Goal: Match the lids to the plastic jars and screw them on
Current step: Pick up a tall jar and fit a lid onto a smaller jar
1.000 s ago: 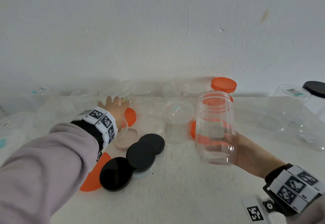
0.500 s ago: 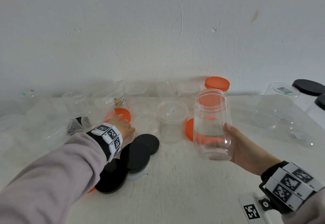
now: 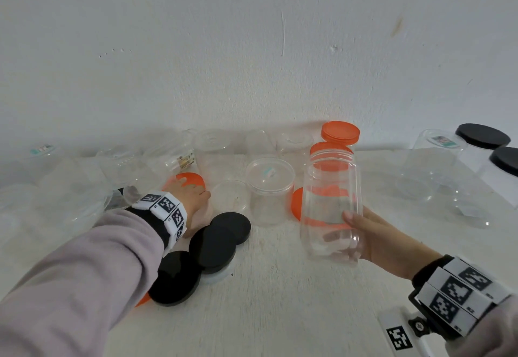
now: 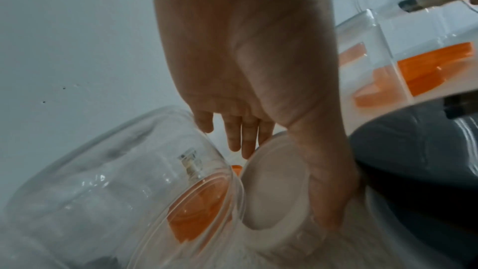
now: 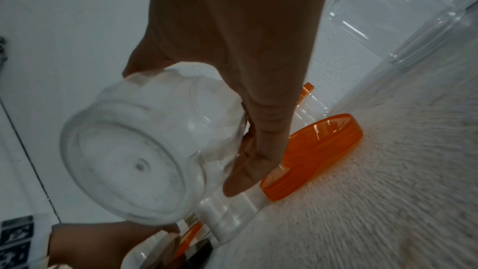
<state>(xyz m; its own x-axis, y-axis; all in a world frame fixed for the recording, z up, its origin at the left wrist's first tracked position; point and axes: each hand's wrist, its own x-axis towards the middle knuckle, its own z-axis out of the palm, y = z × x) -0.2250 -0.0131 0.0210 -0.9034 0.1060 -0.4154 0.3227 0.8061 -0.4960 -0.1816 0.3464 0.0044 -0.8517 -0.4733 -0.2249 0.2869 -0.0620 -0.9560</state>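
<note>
White tabletop [image 3: 280, 314] clutter suggests the matching has barely begun: the right hand [image 3: 384, 240] curls round a lidless tall clear plastic jar [image 3: 330, 205] held above it, while the left hand [image 3: 190, 197], fingers straight and together, reaches a loose round orange lid [image 3: 193, 180], with most jars apparently uncapped.

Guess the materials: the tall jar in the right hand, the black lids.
Tall open clear jar: looks like clear glossy plastic; orange lids show through its wall, and highlights streak it. Round flat black lids: opaque, matte, probably plastic; no glare on their tops.
</note>
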